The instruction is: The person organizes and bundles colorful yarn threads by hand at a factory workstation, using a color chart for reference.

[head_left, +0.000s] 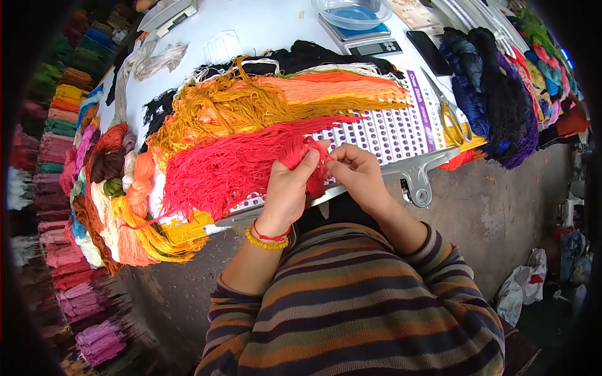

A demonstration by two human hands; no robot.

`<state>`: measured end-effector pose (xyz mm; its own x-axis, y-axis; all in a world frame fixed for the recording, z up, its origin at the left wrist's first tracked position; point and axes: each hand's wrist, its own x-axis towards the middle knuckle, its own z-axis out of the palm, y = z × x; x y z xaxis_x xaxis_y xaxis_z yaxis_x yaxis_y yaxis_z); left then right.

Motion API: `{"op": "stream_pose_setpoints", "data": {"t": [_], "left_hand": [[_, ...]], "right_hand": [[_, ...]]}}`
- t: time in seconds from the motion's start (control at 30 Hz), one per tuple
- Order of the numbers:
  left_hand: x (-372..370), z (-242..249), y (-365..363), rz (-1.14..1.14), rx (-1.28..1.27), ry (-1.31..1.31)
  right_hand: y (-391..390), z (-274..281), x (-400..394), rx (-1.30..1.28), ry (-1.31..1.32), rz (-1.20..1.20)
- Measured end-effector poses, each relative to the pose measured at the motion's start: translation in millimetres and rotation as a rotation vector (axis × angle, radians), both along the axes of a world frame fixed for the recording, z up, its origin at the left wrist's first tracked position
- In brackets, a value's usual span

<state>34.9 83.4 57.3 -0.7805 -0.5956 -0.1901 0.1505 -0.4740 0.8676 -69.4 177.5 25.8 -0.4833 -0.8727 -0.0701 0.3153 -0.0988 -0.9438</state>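
Note:
My left hand [283,193] is closed around a folded bundle of red thread [291,152], near the table's front edge. Beside it, the fingers of my right hand [360,177] pinch red strands at the bundle's right side; the exact strands between the fingertips are too small to make out. Loose red-pink threads [216,163] spread to the left beneath my left hand. Behind them lie mustard threads [235,103] and peach-orange threads [326,91]. These rest over a white card with rows of purple-ringed holes [392,128].
A metal clamp [417,188] juts from the table's front edge. Scissors [450,113], a phone [429,52] and a digital scale [374,47] bearing a plastic bowl [354,14] lie beyond. Dark blue and black skeins [492,94] hang at right, coloured skeins [106,194] at left.

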Motion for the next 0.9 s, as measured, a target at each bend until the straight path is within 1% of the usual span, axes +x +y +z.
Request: {"op": "stream_pose_setpoints", "data": {"t": [0.07, 0.13, 0.27, 0.33, 0.37, 0.43, 0.47, 0.5, 0.57, 0.6, 0.67, 0.7, 0.77, 0.8, 0.87, 0.9], "left_hand": [[0.4, -4.2, 0.3, 0.008, -0.029, -0.01], [0.8, -9.5, 1.5, 0.023, -0.223, -0.046], [-1.0, -8.7, -0.7, 0.072, -0.225, -0.024], [0.8, -6.6, -5.1, 0.025, -0.028, 0.004], [2.4, -7.2, -9.4, 0.025, -0.028, 0.004], [5.3, -9.6, -17.2, -0.041, 0.207, 0.149], [3.2, 2.8, -14.4, -0.005, 0.277, 0.11], [3.9, 2.5, -16.0, -0.004, 0.278, 0.11], [6.5, 1.2, -20.3, -0.163, 0.331, 0.183], [5.9, -0.3, -20.5, -0.163, 0.332, 0.185], [4.4, -2.4, -19.8, -0.163, 0.249, 0.183], [4.0, -1.1, -19.4, -0.162, 0.25, 0.183], [2.8, 3.0, -18.1, -0.166, 0.134, 0.095], [2.1, 1.7, -17.8, -0.166, 0.136, 0.094], [0.8, -2.9, -18.4, -0.13, 0.126, 0.071], [2.2, -7.1, -21.1, -0.129, 0.127, 0.072]], "right_hand": [[-1.0, -2.8, 0.9, 0.006, 0.002, -0.014], [-2.0, -7.9, 2.3, -0.013, 0.048, -0.032], [-1.0, -4.9, 1.6, 0.0, 0.019, -0.049], [-1.1, -4.7, 1.5, 0.024, -0.028, -0.058], [-0.8, -0.6, 0.3, 0.024, -0.027, -0.058], [1.2, 11.6, -4.0, -0.041, -0.508, 0.059], [2.6, 12.4, -6.3, -0.099, -0.603, 0.142], [2.6, 11.3, -7.7, -0.099, -0.603, 0.142], [1.1, 9.8, -9.4, -0.085, -0.56, 0.239], [0.4, 12.6, -11.5, -0.083, -0.559, 0.239], [-0.8, 21.1, -14.9, 0.066, -0.239, 0.255], [-2.0, 20.0, -14.7, 0.067, -0.239, 0.257], [-4.4, 16.8, -14.0, 0.068, -0.037, 0.227], [-3.9, 18.8, -14.7, 0.07, -0.038, 0.227], [-2.5, 26.1, -17.1, 0.21, 0.308, 0.116], [-3.6, 25.8, -20.0, 0.211, 0.308, 0.117]]}}
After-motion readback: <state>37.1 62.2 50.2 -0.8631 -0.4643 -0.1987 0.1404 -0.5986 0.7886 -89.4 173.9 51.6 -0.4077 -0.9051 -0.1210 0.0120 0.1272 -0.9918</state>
